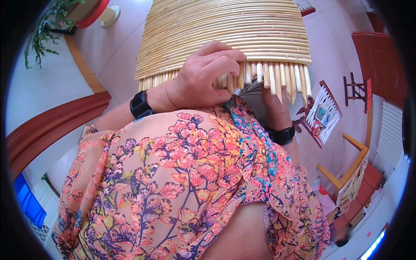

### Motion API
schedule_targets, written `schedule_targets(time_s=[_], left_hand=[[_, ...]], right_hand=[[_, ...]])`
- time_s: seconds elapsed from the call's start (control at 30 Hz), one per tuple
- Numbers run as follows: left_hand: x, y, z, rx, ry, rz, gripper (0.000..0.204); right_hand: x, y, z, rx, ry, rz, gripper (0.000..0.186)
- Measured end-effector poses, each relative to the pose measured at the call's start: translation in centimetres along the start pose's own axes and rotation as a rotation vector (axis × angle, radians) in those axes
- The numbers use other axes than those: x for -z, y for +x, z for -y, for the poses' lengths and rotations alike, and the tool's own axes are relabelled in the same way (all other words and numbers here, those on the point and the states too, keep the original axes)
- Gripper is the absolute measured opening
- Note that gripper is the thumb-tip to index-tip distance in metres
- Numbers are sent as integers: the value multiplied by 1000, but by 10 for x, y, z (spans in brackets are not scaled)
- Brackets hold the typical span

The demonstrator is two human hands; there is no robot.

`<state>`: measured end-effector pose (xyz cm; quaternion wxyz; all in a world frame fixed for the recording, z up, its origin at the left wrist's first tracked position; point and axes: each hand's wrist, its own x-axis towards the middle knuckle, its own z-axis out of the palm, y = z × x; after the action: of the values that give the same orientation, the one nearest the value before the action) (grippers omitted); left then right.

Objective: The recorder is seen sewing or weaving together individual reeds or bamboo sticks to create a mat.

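Observation:
A mat of pale straw-coloured rods (223, 28), bound with stitches, fills the upper middle; along its near edge loose rod ends (290, 80) stick out unevenly, some split or slanted. My left hand (203, 76), with a black band on the wrist, grips those ends near the middle, fingers curled over them. My right hand (275, 104), also banded at the wrist, reaches underneath the mat's right part; its fingers are hidden behind the rods. My floral top covers the lower view.
Green plant (39, 34) at upper left, above dark red curved woodwork (56, 121). At right: a white-woven chair (323, 130) bearing a small device (321, 116), a dark stool (353, 89), a wooden frame (346, 173) and a red door (375, 65). Someone in pink (327, 203) shows at lower right.

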<state>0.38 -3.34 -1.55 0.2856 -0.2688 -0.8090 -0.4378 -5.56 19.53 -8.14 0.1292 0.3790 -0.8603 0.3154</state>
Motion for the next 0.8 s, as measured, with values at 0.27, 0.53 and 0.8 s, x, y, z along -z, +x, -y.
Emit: schedule_targets(time_s=[0.27, 0.53, 0.8], left_hand=[[1, 1, 0, 7, 5, 1, 39], [2, 1, -2, 5, -13, -7, 41], [1, 4, -1, 28, -28, -8, 41]], right_hand=[[-4, 2, -4, -89, 68, 30, 32], [-2, 9, 8, -87, 66, -25, 28], [0, 12, 7, -53, 8, -12, 30]])
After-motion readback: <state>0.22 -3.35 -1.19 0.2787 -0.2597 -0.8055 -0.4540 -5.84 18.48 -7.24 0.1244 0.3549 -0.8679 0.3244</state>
